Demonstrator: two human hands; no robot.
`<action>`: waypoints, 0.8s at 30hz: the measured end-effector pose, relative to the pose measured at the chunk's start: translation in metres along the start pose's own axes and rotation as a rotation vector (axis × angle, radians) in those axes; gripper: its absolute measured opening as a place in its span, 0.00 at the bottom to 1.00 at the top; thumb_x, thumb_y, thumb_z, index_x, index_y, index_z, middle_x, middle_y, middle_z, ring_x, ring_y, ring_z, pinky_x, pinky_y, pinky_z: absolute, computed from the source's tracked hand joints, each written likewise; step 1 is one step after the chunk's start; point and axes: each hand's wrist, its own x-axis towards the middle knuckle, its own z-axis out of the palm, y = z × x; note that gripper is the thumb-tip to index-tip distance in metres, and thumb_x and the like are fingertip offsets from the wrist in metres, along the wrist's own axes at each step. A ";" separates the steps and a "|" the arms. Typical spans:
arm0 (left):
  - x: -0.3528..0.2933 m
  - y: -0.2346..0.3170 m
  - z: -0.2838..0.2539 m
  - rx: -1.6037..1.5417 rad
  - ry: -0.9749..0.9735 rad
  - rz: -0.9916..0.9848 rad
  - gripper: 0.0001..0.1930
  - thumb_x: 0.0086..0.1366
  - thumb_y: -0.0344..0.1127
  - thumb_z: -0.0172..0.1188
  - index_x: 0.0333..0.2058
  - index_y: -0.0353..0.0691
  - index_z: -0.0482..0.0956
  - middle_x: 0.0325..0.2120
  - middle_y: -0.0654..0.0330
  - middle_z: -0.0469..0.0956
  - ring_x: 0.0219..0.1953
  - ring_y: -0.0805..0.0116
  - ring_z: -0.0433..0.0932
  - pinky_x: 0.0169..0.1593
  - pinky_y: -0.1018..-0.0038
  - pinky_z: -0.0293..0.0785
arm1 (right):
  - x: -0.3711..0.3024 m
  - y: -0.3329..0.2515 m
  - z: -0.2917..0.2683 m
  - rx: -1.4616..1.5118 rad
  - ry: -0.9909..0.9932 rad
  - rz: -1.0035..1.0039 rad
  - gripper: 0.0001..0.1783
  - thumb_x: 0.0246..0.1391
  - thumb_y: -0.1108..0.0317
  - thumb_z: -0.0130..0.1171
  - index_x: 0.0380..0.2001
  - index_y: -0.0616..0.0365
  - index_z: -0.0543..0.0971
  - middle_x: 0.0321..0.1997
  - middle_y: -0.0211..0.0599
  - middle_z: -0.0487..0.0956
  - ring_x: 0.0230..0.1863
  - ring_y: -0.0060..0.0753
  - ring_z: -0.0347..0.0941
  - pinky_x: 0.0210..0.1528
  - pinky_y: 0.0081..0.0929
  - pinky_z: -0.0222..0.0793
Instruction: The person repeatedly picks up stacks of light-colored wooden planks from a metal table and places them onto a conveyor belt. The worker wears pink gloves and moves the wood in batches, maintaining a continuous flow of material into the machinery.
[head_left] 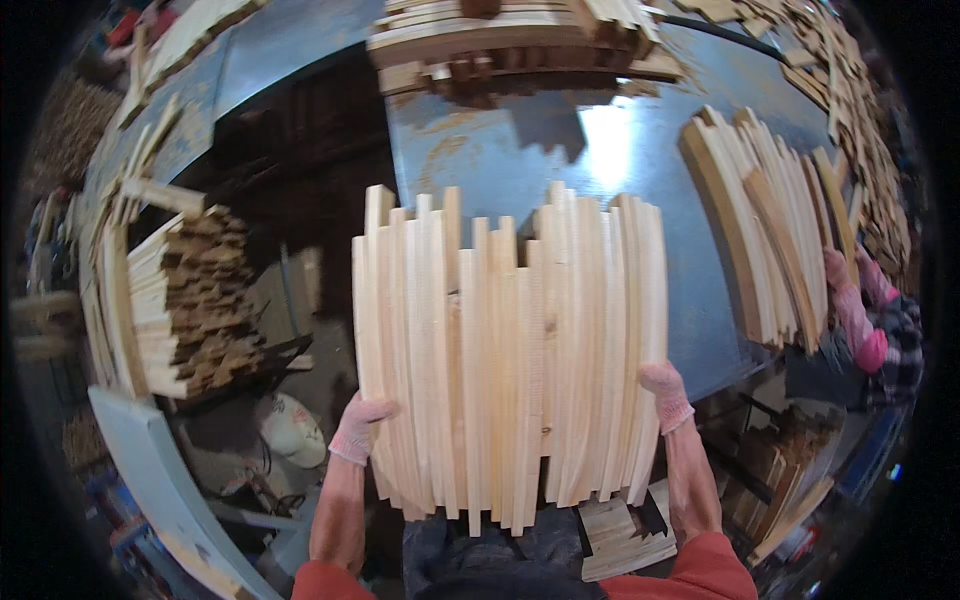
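A wide bundle of pale wooden strips (500,370) is held between my two hands, in front of my body. The strips stand side by side, their far and near ends uneven. My left hand (362,425), in a pink and white knit glove, presses the bundle's left side. On the right side my right hand (667,395), gloved alike, grips the outermost strips. The fingers of both hands are partly hidden by the wood. Beyond the bundle lies a blue-grey metal table (450,140), which the strips partly cover.
More strips lie on the table at the right (755,230), where a co-worker's gloved hands (855,295) touch them. A stack of wood (500,45) sits at the far side. To the left stands a pile of strips (190,310) above a grey panel (150,460).
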 end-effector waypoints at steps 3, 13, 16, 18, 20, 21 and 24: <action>-0.035 0.000 -0.013 -0.011 -0.011 0.135 0.35 0.52 0.33 0.73 0.60 0.30 0.78 0.48 0.58 0.84 0.47 0.66 0.84 0.55 0.69 0.80 | -0.018 0.000 0.026 0.027 -0.067 -0.066 0.32 0.52 0.61 0.68 0.59 0.68 0.79 0.52 0.42 0.86 0.51 0.39 0.84 0.53 0.37 0.81; -0.225 0.000 -0.137 -0.253 0.001 0.442 0.34 0.54 0.36 0.73 0.60 0.33 0.77 0.43 0.57 0.82 0.42 0.66 0.82 0.49 0.66 0.81 | 0.000 -0.007 0.159 -0.481 -0.318 -0.512 0.03 0.63 0.70 0.63 0.34 0.55 0.83 0.38 0.23 0.81 0.37 0.21 0.76 0.44 0.23 0.74; -0.306 -0.010 -0.177 -0.244 0.064 0.583 0.37 0.56 0.39 0.73 0.65 0.35 0.74 0.48 0.57 0.83 0.46 0.66 0.83 0.55 0.66 0.80 | -0.021 -0.019 0.242 -0.512 -0.479 -0.497 0.08 0.64 0.65 0.66 0.33 0.56 0.83 0.38 0.25 0.82 0.37 0.24 0.78 0.42 0.28 0.76; -0.332 -0.011 -0.201 -0.258 0.110 0.686 0.36 0.57 0.38 0.72 0.64 0.35 0.75 0.48 0.59 0.84 0.48 0.68 0.83 0.56 0.67 0.79 | -0.014 -0.025 0.314 -0.472 -0.661 -0.433 0.11 0.66 0.62 0.65 0.31 0.56 0.82 0.36 0.26 0.82 0.35 0.27 0.78 0.40 0.31 0.76; -0.378 -0.018 -0.252 -0.256 0.142 0.788 0.35 0.58 0.39 0.72 0.64 0.35 0.76 0.49 0.59 0.84 0.49 0.68 0.83 0.57 0.67 0.79 | -0.033 -0.002 0.399 -0.351 -0.875 -0.272 0.16 0.70 0.61 0.61 0.28 0.56 0.81 0.32 0.28 0.82 0.33 0.31 0.78 0.37 0.33 0.75; -0.397 -0.026 -0.274 -0.314 0.169 0.812 0.34 0.58 0.38 0.72 0.63 0.33 0.77 0.49 0.57 0.84 0.49 0.66 0.84 0.58 0.66 0.79 | -0.042 0.010 0.437 -0.803 -0.869 -0.641 0.17 0.71 0.60 0.60 0.27 0.56 0.81 0.31 0.30 0.81 0.32 0.32 0.78 0.36 0.33 0.74; -0.453 -0.069 -0.331 -0.484 0.212 0.886 0.30 0.58 0.35 0.70 0.59 0.30 0.78 0.50 0.52 0.85 0.50 0.61 0.86 0.60 0.60 0.82 | -0.075 0.059 0.544 -1.500 -0.784 -1.465 0.20 0.72 0.58 0.55 0.25 0.56 0.79 0.26 0.32 0.78 0.31 0.34 0.76 0.33 0.36 0.70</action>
